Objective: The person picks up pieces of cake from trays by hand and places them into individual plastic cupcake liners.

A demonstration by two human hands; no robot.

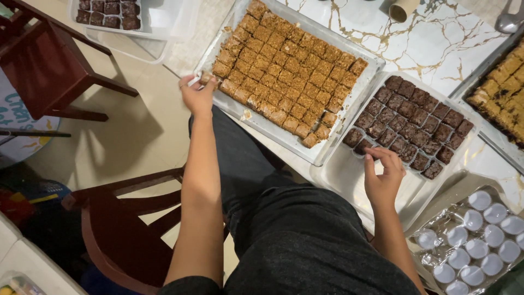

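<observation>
My left hand (197,93) pinches a small golden-brown cake square (206,78) at the near left corner of a large metal tray (349,101) packed with cut golden squares. My right hand (383,177) rests its fingertips on a dark brown square (362,146) at the near end of a clear plastic box (349,177) holding rows of dark brownie squares. The near part of that box is bare.
A second tray of golden squares (502,90) lies at the right edge. A foil-lined tray of white paper cups (475,240) sits at lower right. Another box of dark squares (109,13) is at top left. Dark wooden chairs (117,229) stand below and left of the marble table (431,33).
</observation>
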